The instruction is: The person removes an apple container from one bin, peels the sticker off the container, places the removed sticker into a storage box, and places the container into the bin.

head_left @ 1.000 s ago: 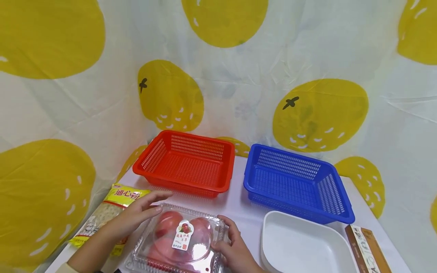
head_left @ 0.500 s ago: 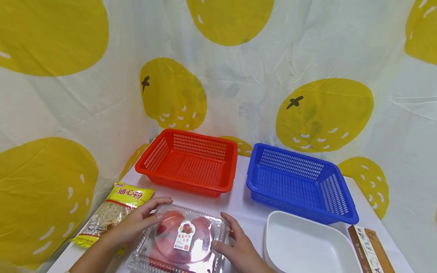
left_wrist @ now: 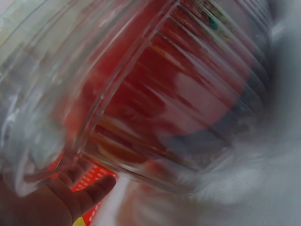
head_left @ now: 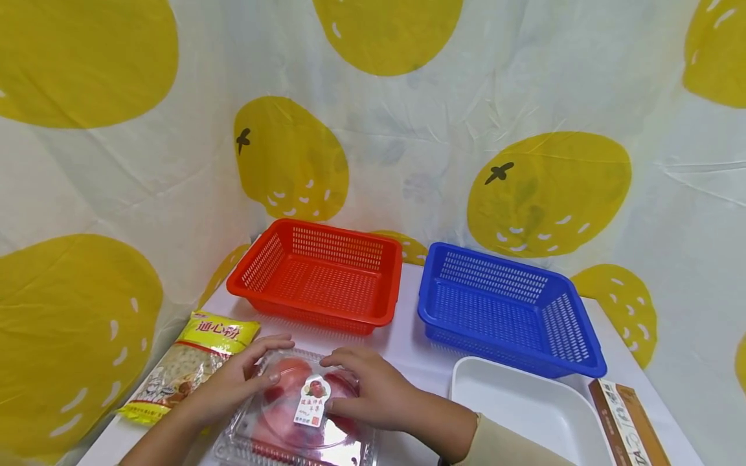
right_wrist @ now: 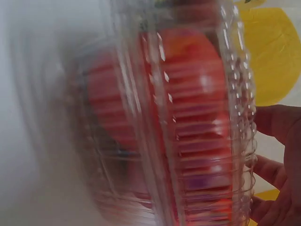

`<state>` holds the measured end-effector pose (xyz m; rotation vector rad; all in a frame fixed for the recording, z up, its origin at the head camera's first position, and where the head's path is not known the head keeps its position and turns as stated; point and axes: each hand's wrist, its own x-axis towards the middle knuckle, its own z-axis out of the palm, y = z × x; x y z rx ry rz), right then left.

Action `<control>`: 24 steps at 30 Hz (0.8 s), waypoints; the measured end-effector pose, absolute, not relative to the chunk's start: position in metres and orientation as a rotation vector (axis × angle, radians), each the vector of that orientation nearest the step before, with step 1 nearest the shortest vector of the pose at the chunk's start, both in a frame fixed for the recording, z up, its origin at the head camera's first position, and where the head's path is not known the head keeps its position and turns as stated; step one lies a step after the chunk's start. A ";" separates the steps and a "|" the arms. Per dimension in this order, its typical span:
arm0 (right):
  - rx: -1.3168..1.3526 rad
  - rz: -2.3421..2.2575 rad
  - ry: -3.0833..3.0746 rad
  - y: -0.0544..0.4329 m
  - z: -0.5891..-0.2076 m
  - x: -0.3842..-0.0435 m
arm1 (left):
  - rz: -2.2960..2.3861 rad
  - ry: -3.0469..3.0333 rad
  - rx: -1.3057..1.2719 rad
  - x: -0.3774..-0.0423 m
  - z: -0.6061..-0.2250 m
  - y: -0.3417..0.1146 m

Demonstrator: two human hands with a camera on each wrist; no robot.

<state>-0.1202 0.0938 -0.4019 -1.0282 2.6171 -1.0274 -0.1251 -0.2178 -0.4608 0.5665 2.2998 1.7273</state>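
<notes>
Left hand [head_left: 241, 378]: fingers spread at upper-left edge of the clear clamshell box [head_left: 276, 427], not wrapped round it. Right hand [head_left: 373, 391]: laid over the lid's right half, fingers extended, thumb near the paper label [head_left: 311, 402]; no grip seen. Box sits bottom centre of frame, lid down, red round fruit inside. Probably fairly heavy for its size; thin, springy plastic, slick on top, lid likely to dent or pop if squeezed; fruit could bruise. Best hold: both ribbed sides, low, fingers under base. Yellow bag [head_left: 189, 369] lower left, red basket [head_left: 329, 285] upper centre, blue basket [head_left: 495, 310] right of it, white tray [head_left: 524, 408] lower right, brown box [head_left: 647, 427] far lower right.
</notes>
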 end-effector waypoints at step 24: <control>-1.075 -0.932 2.474 0.062 -0.396 -0.160 | 1.770 2.161 0.558 -0.124 -0.457 -0.214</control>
